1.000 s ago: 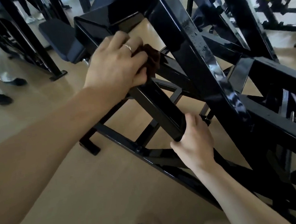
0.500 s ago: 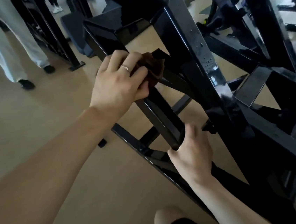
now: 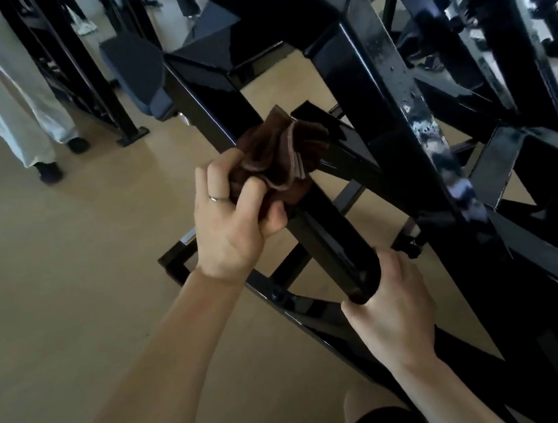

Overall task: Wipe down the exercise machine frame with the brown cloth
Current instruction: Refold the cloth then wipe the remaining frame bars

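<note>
Smooth tan floor (image 3: 73, 301), glossy black frame (image 3: 329, 240)

Left arm: bare, reaching forward from lower left.
Left hand (image 3: 233, 216): fingers curled, gripping the bunched brown cloth (image 3: 282, 156); ring on one finger.
Right arm: bare, reaching up from lower right.
Right hand (image 3: 393, 309): fingers wrapped around the lower end of a frame bar (image 3: 329, 240).
</note>
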### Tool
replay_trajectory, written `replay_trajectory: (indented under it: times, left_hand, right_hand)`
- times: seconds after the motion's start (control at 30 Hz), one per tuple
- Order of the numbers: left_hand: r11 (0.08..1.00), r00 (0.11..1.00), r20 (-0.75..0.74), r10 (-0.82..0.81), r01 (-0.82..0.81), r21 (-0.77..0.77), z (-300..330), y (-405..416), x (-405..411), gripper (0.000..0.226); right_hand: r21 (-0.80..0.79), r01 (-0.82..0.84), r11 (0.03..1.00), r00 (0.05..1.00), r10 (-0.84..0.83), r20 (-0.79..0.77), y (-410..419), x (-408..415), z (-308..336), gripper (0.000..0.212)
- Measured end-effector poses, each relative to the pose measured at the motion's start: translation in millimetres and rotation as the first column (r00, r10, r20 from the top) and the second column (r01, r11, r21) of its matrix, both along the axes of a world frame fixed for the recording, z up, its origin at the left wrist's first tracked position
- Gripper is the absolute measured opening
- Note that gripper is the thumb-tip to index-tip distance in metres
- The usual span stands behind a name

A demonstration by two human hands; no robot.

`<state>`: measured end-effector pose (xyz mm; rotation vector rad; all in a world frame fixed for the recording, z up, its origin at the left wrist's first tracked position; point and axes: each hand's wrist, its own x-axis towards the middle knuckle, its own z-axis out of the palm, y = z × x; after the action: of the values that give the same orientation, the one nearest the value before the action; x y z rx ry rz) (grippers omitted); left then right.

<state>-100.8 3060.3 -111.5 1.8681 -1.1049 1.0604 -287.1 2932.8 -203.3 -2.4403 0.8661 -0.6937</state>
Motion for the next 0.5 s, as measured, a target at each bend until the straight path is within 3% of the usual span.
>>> replay_trajectory:
  times: [0.07, 0.2, 0.27, 0.3, 0.4, 0.5]
  left_hand:
    - [0.986, 0.969, -0.196, -0.148, 0.129, -0.106, -5.3, 3.3, 11.9, 0.03]
    - [0.971, 0.963, -0.143, -0.23, 0.217, -0.104, -1.8, 0.8, 36.3, 0.029]
    - [0.912, 0.911, -0.079, -0.406, 0.398, -0.095, -5.4, -1.1, 42.4, 0.007]
    - [0.887, 0.886, -0.046, -0.461, 0.458, -0.068, -5.9, -1.7, 46.8, 0.019]
    - [0.82, 0.813, -0.155, -0.562, 0.572, 0.03, 11.0, 2.2, 70.1, 0.042]
    - [0.788, 0.786, -0.269, -0.557, 0.602, 0.128, 33.1, 15.8, 95.5, 0.022]
  right_hand:
    - [-0.003, 0.012, 1.0, 1.0, -0.012, -0.011, 1.3, 1.5, -0.7, 0.081]
    - [0.085, -0.011, 0.996, 0.996, 0.019, -0.086, -5.0, 5.1, -0.1, 0.074]
    - [0.168, -0.006, 0.986, 0.995, 0.023, -0.101, -8.0, 4.8, 1.9, 0.073]
    - [0.19, -0.004, 0.982, 0.993, 0.026, -0.113, -8.2, 4.5, 3.3, 0.072]
    - [0.202, 0.022, 0.979, 0.993, 0.002, -0.119, -1.6, 2.3, 8.5, 0.055]
    - [0.249, 0.094, 0.964, 0.994, -0.078, -0.073, 11.4, 2.1, 14.0, 0.058]
